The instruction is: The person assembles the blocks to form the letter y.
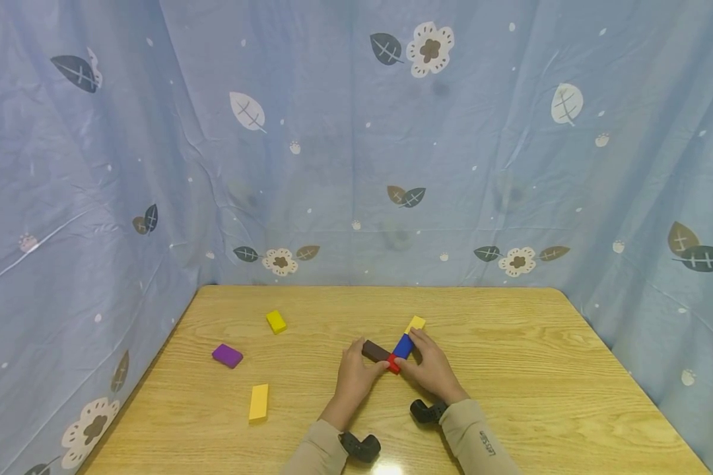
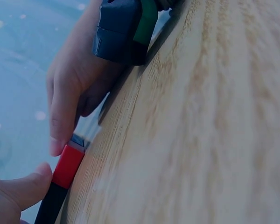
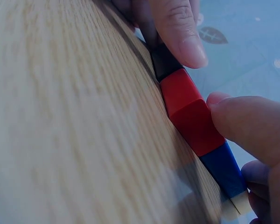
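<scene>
Fingers of the left hand (image 1: 354, 371) and right hand (image 1: 429, 365) are pinching a small red wooden block (image 1: 394, 363) into the bent row of brown, blue and yellow blocks at table centre (three loose blocks are waiting toward nine o'clock).

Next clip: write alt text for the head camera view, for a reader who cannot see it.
Two hands, left hand and right hand, meet at a red block that joins a brown block to a blue block and a yellow end block on a wooden table. Off to the left lie a purple block and two loose yellow blocks.
</scene>
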Tool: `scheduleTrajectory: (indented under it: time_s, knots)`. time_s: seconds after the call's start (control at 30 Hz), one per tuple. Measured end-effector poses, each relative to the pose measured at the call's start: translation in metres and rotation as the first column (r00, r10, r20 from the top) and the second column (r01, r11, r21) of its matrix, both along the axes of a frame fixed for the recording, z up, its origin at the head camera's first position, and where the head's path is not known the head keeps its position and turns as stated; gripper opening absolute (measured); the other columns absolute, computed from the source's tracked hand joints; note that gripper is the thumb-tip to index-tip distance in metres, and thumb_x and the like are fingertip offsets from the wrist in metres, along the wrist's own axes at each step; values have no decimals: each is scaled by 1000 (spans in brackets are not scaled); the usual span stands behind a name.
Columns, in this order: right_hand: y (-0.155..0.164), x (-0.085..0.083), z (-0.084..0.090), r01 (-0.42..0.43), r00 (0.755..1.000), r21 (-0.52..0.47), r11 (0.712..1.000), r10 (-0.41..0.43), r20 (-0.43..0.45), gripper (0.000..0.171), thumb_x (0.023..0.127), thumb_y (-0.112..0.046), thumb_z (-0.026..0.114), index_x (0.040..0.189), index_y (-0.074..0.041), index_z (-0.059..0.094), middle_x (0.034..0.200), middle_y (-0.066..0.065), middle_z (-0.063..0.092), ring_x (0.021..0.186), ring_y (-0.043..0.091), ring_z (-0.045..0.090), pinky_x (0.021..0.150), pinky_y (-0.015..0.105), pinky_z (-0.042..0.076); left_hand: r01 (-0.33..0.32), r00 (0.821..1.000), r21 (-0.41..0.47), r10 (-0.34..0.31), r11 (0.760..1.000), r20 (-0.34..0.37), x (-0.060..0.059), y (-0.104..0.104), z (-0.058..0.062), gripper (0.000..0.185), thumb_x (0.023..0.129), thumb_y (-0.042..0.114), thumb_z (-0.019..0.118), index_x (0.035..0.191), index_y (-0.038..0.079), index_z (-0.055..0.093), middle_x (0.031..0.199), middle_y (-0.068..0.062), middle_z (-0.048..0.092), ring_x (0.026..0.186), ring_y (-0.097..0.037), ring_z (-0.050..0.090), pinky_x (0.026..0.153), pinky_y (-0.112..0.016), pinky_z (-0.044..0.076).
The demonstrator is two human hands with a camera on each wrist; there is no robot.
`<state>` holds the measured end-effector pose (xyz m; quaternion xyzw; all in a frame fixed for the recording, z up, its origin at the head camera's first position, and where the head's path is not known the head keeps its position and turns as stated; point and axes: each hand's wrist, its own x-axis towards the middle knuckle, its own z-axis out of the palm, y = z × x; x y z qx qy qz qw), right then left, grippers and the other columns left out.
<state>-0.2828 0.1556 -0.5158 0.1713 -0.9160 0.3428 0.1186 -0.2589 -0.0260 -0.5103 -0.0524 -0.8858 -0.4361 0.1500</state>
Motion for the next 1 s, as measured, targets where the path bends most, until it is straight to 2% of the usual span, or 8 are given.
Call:
scheduleTrajectory:
  time_s: [0.2,0.4,0.73,1.0]
  knots:
    - [1,0,-2,7,1000,2,1000,-7,-22,72,84,-40,69,134,6,48,143,22,44,134,41,38,106,55,36,-8,1000,5,8,1000,12,0,0,-1,73,76,30,79,130,-10,50,131,-29,52,123,-46,48,107,-56,35]
    - [1,0,0,-3,1000,-2,1000,3,15,72,85,-41,68,136,6,47,145,21,42,135,40,35,109,55,34,-9,1000,1,9,1000,12,0,-1,-1,73,76,30,79,129,-10,50,131,-29,52,123,-46,48,107,-56,35]
    - [0,-1,2,3,1000,-3,1000,-3,24,74,85,-40,69,137,7,45,145,22,41,135,41,36,109,55,34,10,1000,29,-11,1000,20,-1,-3,1,75,77,32,78,131,-11,48,130,-28,53,120,-43,50,98,-52,46]
    - [1,0,0,-4,1000,-1,1000,4,13,74,84,-41,69,136,7,46,144,23,42,134,42,37,107,56,35,11,999,38,-12,999,42,0,-7,3,76,80,33,76,133,-12,46,133,-30,50,124,-45,47,101,-53,44]
